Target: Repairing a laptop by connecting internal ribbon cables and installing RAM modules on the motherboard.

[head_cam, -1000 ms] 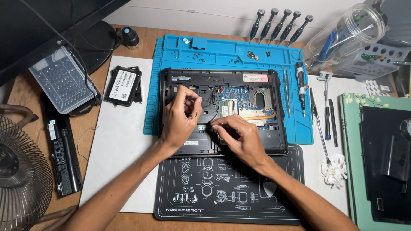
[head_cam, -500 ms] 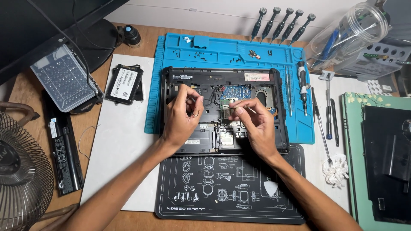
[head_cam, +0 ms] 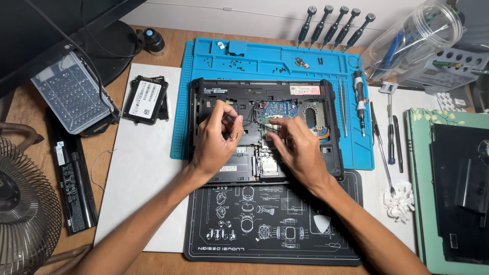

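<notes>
On the desk (head_cam: 153,53), seen from the head camera, an opened laptop (head_cam: 265,132) is laid on a blue mat (head_cam: 285,61). The left hand (head_cam: 216,137) is held over the laptop's left side; its fingers are curled tight around a small dark wire. Since a moment ago, the right hand (head_cam: 300,150) has been moved down toward the middle, fingers spread and flat on the parts, nothing gripped. It seems a new spot is being worked on. A row of screwdrivers (head_cam: 333,23) is stood behind.
</notes>
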